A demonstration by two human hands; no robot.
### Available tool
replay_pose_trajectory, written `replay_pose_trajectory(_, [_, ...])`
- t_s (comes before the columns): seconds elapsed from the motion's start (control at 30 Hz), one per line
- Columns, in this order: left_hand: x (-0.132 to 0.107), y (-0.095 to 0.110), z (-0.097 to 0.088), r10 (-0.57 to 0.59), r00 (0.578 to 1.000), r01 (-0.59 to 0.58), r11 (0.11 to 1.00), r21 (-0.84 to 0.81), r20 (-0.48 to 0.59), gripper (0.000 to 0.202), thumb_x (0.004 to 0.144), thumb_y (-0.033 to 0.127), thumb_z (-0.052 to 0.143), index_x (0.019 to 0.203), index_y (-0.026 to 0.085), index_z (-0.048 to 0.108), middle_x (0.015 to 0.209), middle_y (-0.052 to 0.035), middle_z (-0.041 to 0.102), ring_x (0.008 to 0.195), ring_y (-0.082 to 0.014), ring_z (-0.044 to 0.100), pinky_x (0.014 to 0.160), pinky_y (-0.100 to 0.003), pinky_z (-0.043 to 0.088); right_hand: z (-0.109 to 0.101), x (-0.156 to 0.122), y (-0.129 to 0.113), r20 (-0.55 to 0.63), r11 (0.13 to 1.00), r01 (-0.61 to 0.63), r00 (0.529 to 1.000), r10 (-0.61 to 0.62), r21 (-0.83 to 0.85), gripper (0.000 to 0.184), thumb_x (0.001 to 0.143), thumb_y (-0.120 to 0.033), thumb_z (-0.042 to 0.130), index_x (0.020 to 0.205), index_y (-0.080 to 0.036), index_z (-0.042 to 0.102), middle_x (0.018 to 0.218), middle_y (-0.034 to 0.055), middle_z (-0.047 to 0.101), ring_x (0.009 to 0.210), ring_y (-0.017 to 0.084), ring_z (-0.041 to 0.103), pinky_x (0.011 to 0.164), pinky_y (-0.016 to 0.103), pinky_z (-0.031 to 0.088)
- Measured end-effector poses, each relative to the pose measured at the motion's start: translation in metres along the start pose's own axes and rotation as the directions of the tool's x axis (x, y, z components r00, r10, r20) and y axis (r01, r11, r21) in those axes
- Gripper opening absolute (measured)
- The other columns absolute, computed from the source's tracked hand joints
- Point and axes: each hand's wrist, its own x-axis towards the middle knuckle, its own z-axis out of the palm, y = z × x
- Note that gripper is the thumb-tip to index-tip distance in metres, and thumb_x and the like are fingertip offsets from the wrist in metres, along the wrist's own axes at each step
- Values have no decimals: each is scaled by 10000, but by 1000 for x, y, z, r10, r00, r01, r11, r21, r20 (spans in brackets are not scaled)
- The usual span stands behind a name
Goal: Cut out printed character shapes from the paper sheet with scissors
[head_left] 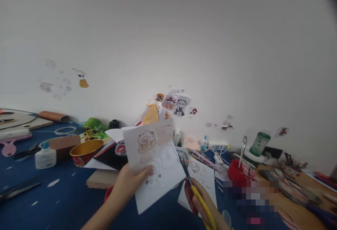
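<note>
My left hand (130,181) pinches the left side of a white paper sheet (143,200), its thumb lying over the front. Coloured cartoon animal drawings and small shapes cover the sheet, which is tilted upright above the table. In my right hand (210,207) is a pair of scissors (189,177) with yellow, black and red handles. The blades point up and lie at the sheet's right edge; whether they are cutting into it I cannot make out. Behind the scissors a second drawn sheet (209,177) rests on the table.
On the blue table (76,202) stand a glue bottle (46,158), a gold bowl (86,151) and a red cup (235,170). Other scissors (21,189) and paper scraps (54,183) lie at left. A green bottle (260,142) stands right. Cutouts (181,105) stick to the wall.
</note>
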Motion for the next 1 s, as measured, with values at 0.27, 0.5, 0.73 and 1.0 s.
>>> replay_pose_trajectory(0.27, [14, 6, -30, -53, 896, 84, 995, 52, -441, 451, 657, 401, 608, 1015, 127, 629, 1125, -140, 640, 1059, -346, 561, 880, -444, 466, -9, 14, 7, 14, 830, -126, 987, 158, -543, 645, 555, -247, 704, 1162, -185, 494, 1152, 102, 575, 1053, 276, 516, 908, 373, 379])
replay_pose_trajectory(0.5, [8, 10, -33, -26, 878, 52, 998, 41, -479, 502, 692, 428, 594, 1095, 128, 581, 1180, -146, 602, 1137, -350, 496, 924, -460, 429, -10, 12, 27, 127, 728, -33, 978, 164, -685, 695, 430, -245, 806, 1073, -230, 542, 1077, 50, 586, 1009, 249, 522, 864, 313, 397])
replay_pose_trajectory(0.73, [13, 7, -32, -69, 884, 79, 997, 1, -462, 522, 655, 428, 622, 1080, 126, 590, 1175, -148, 605, 1092, -354, 533, 890, -460, 458, -33, 25, 37, 3, 552, -63, 993, 118, -831, 502, 609, -192, 661, 1104, -181, 577, 1043, 102, 614, 982, 279, 532, 839, 354, 380])
replay_pose_trajectory(1.0, [13, 2, -32, -67, 904, 72, 997, -3, -422, 516, 647, 435, 636, 1066, 137, 605, 1142, -136, 627, 1041, -351, 569, 854, -450, 484, -41, 26, 47, -222, 520, -191, 975, 2, -833, 380, 726, -126, 500, 1095, -166, 584, 984, 140, 602, 952, 306, 508, 804, 411, 346])
